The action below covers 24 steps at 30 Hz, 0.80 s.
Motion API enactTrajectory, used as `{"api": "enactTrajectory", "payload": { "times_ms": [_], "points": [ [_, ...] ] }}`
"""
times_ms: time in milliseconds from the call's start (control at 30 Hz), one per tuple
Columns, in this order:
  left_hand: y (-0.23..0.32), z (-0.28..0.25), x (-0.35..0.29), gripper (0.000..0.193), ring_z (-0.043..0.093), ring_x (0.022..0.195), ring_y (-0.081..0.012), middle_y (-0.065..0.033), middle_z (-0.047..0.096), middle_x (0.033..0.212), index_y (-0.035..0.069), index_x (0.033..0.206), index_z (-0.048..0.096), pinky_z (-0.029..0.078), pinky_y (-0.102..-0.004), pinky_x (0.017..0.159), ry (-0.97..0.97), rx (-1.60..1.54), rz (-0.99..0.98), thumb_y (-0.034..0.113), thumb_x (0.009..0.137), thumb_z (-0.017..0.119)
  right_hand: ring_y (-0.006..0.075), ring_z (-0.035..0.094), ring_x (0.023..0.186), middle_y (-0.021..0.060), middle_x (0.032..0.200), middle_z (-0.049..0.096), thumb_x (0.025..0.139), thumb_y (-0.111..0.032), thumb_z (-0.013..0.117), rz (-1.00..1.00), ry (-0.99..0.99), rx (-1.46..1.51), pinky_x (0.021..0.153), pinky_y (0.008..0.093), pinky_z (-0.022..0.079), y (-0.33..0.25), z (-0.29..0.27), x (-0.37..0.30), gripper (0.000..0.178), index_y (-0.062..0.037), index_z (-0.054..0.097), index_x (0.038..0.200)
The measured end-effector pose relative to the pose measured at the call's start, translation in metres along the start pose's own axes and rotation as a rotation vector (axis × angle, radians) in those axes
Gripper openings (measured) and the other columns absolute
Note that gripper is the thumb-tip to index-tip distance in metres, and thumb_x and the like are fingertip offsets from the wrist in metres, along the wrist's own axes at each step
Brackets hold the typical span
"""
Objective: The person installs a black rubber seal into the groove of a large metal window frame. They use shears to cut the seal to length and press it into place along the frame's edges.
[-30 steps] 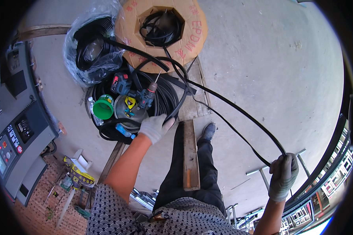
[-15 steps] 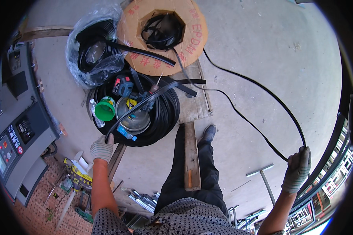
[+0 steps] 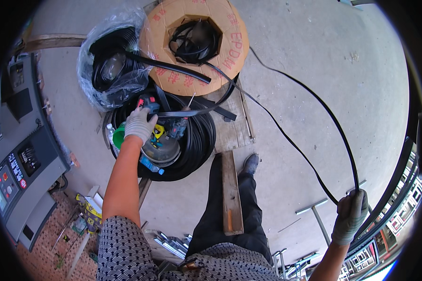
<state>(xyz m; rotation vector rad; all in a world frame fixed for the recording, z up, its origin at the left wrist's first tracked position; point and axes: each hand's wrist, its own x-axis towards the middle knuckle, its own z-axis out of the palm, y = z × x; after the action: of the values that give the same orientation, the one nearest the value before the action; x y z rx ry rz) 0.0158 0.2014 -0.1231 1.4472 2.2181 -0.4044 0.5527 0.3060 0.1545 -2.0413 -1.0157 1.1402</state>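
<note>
Right now we have our gloved right hand (image 3: 350,215) shut in a fist around a black strip (image 3: 334,119), which bows over the bare concrete floor (image 3: 295,42) toward the edge of the cardboard reel (image 3: 239,47), while a thinner black cord (image 3: 281,127) runs from the reel's hollow centre to that same fist. Our left hand (image 3: 140,124), fingers curled, has hold of a flat black band (image 3: 199,112) just beside the cordless drill (image 3: 177,127), above the coiled black hose (image 3: 201,140), though how tightly it squeezes we cannot tell.
</note>
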Motion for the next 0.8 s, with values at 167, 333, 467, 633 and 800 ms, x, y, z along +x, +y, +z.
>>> {"api": "enactTrajectory", "payload": {
  "times_ms": [167, 333, 467, 633, 800],
  "points": [
    [0.055, 0.003, 0.060, 0.034, 0.061, 0.110, -0.0359, -0.0168, 0.065, 0.116, 0.006, 0.113, 0.068, 0.048, -0.0447, 0.097, 0.150, -0.149, 0.107, 0.029, 0.090, 0.063, 0.0032, 0.033, 0.049, -0.0049, 0.059, 0.036, 0.104, -0.038, 0.054, 0.032, 0.008, -0.019, 0.046, 0.0218, 0.024, 0.008, -0.001, -0.010, 0.036, -0.0098, 0.052, 0.081],
    [0.105, 0.003, 0.122, 0.033, 0.061, 0.109, -0.0388, -0.0197, 0.065, 0.118, 0.005, 0.114, 0.067, 0.049, -0.0460, 0.097, 0.303, -0.287, 0.224, 0.026, 0.090, 0.062, 0.0048, 0.035, 0.045, -0.0037, 0.053, 0.038, 0.102, -0.042, 0.056, 0.085, -0.030, -0.097, 0.045, 0.0219, 0.027, 0.018, 0.007, -0.017, 0.040, -0.0077, 0.053, 0.081],
    [0.133, 0.011, 0.180, 0.036, 0.061, 0.109, -0.0378, -0.0188, 0.063, 0.120, 0.007, 0.116, 0.067, 0.048, -0.0474, 0.097, 0.354, -0.327, 0.118, 0.032, 0.091, 0.059, 0.0054, 0.038, 0.045, -0.0027, 0.055, 0.041, 0.101, -0.042, 0.057, 0.138, -0.037, -0.143, 0.044, 0.0226, 0.031, 0.032, 0.008, -0.020, 0.041, -0.0054, 0.054, 0.083],
    [0.158, 0.015, 0.250, 0.053, 0.055, 0.125, -0.0363, -0.0205, 0.057, 0.135, 0.009, 0.134, 0.057, 0.046, -0.0458, 0.105, 0.213, -0.370, -0.111, 0.039, 0.090, 0.058, 0.0066, 0.040, 0.045, 0.0007, 0.059, 0.048, 0.101, -0.041, 0.059, 0.251, -0.003, -0.151, 0.044, 0.0242, 0.032, 0.060, 0.004, -0.023, 0.042, -0.0018, 0.056, 0.085],
    [0.170, 0.036, 0.306, 0.062, 0.050, 0.131, -0.0365, -0.0204, 0.051, 0.143, 0.010, 0.145, 0.046, 0.041, -0.0449, 0.110, 0.145, -0.357, -0.104, 0.039, 0.091, 0.057, 0.0059, 0.038, 0.044, -0.0009, 0.058, 0.046, 0.101, -0.036, 0.059, 0.407, 0.013, -0.213, 0.042, 0.0244, 0.031, 0.082, 0.011, -0.027, 0.035, -0.0050, 0.056, 0.085]
  ]
}}
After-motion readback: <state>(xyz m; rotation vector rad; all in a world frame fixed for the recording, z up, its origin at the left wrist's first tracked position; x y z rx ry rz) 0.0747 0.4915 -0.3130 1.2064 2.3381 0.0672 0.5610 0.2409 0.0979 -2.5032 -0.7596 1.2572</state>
